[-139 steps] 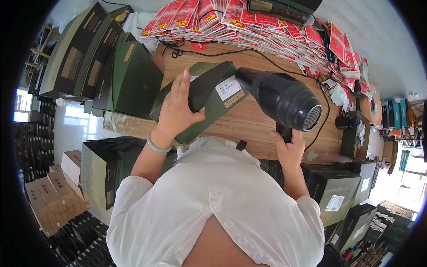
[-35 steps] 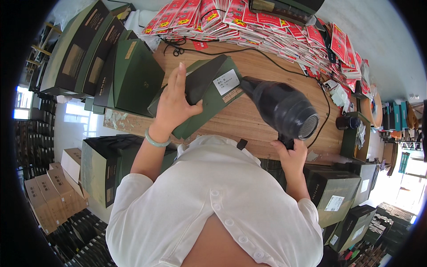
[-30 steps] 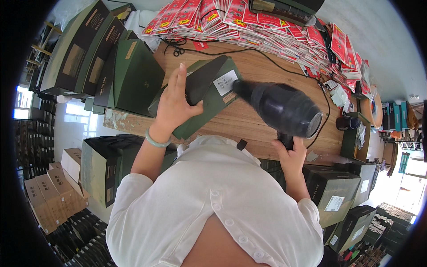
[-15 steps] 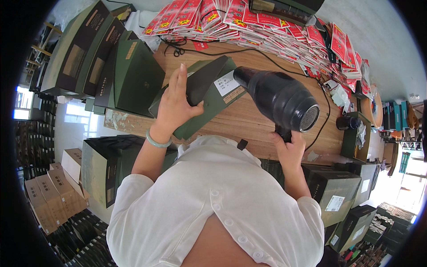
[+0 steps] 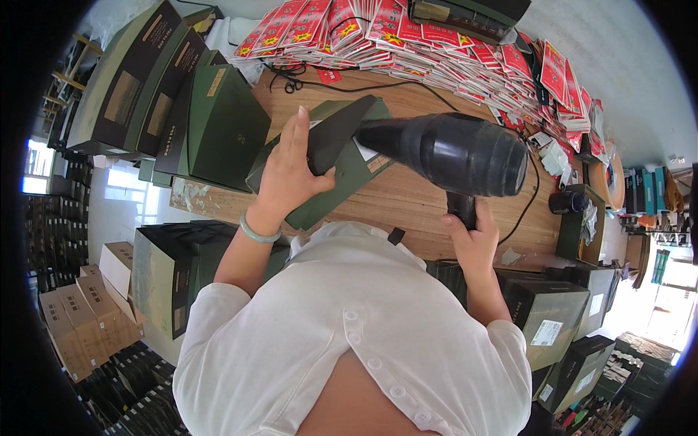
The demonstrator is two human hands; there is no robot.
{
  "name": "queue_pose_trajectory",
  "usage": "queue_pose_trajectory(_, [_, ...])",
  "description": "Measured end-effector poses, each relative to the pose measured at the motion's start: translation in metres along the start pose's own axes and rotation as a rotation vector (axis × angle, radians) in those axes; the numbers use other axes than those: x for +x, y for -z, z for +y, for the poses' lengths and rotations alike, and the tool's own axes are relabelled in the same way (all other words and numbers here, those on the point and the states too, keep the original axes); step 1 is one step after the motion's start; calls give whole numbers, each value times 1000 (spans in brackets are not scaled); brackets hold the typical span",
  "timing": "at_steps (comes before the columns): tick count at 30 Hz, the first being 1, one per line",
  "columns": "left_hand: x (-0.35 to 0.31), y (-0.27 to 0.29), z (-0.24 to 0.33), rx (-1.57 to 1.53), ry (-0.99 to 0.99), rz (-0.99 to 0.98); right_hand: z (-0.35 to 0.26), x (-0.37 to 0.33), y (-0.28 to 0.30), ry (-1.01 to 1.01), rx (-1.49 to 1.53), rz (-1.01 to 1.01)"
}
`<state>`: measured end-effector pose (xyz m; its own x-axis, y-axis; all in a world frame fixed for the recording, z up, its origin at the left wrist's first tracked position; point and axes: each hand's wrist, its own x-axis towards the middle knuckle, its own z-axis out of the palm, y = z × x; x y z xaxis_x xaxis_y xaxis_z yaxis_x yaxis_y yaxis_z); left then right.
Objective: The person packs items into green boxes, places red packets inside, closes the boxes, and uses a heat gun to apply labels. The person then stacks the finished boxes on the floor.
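Note:
My right hand (image 5: 472, 236) is wrapped round the handle of a black hair dryer (image 5: 458, 154). The dryer's nozzle points left, close over a dark green box (image 5: 342, 185) lying at a slant on the wooden table. A white label (image 5: 366, 151) on that box shows only in part, as the nozzle covers the rest. My left hand (image 5: 291, 163) lies against the box's left part, its fingers stretched out and thumb apart, touching the dark side panel (image 5: 331, 138). A pale green bangle (image 5: 259, 228) circles my left wrist.
Large green and black boxes (image 5: 218, 131) stand on the table's left side. Piles of red printed cards (image 5: 436, 54) fill its far edge. A black cord (image 5: 407, 83) crosses the wooden tabletop (image 5: 407, 211). More boxes (image 5: 545, 305) are stacked below right, and brown cartons (image 5: 87, 320) at lower left.
The hair dryer has swung so that its nozzle sits farther left over the box and its rear grille has turned out of sight. My left hand stays nearly still on the box.

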<state>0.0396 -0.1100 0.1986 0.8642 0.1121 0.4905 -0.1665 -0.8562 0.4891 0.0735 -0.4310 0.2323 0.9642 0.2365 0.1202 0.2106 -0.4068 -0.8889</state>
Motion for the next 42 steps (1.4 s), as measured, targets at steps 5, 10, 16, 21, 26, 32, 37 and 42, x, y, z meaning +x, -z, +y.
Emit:
queue_pose_trajectory(5, [2,3,0,-26,38,-26,2,-5,-5,58,-23,27])
queue_pose_trajectory(10, [2,4,1,-37,35,-17,3,-12,-7,107,-62,-15])
queue_pose_trajectory(16, [2,4,2,-50,38,-19,0,-13,-5,14,-9,-21])
queue_pose_trajectory(21, [0,2,2,-42,14,-3,5,-14,-2,-47,15,-4])
queue_pose_trajectory(26, [3,3,3,-41,27,1,7,-16,2,46,-27,12])
queue_pose_trajectory(32, [4,4,3,-20,30,7,18,-21,6,35,-22,40])
queue_pose_trajectory(37, [4,3,0,-82,80,-3,17,-25,10,62,-111,40])
queue_pose_trajectory(42, [7,3,0,-46,14,31,11,-28,9,57,-126,42])
